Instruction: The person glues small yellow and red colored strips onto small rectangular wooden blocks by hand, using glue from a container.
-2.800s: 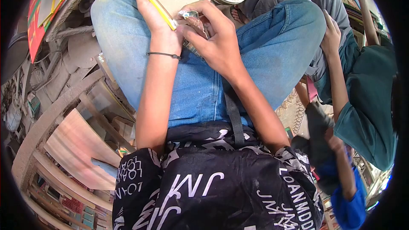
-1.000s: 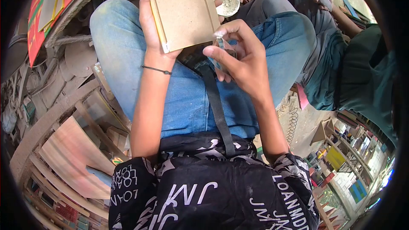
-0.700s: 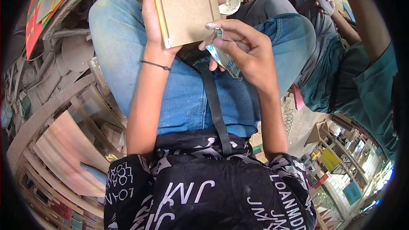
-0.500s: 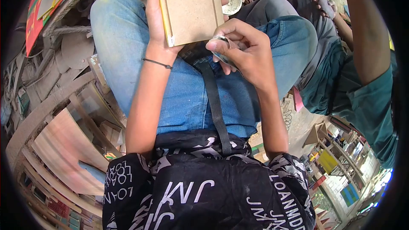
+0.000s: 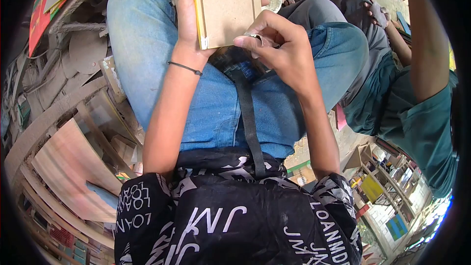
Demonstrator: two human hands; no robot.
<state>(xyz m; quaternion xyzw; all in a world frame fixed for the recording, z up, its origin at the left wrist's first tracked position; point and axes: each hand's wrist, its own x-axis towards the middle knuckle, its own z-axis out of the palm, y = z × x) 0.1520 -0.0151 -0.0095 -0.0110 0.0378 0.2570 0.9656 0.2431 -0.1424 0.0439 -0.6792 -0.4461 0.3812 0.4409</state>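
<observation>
A flat tan wooden panel [image 5: 229, 7] with raised side strips and a yellow left edge is tilted above the lap. My left hand [image 5: 188, 22] grips it along that left edge, its thumb up the side and fingertips showing past the right edge. Close to the panel's lower right corner, my right hand [image 5: 274, 41] pinches a small folded greyish piece [image 5: 260, 39], perhaps sandpaper or cloth. Whether that piece touches the panel I cannot tell.
Behind the panel stands a bowl [image 5: 271, 0] of pale paste. A co-worker in a green shirt [image 5: 417, 113] sits at the right, one hand [image 5: 377, 13] on the knee. Curved wooden frames [image 5: 73, 167] lie at the left.
The panel and my left hand have shifted slightly right and up. My right hand has risen a little, and its folded piece now shows less below the fingers.
</observation>
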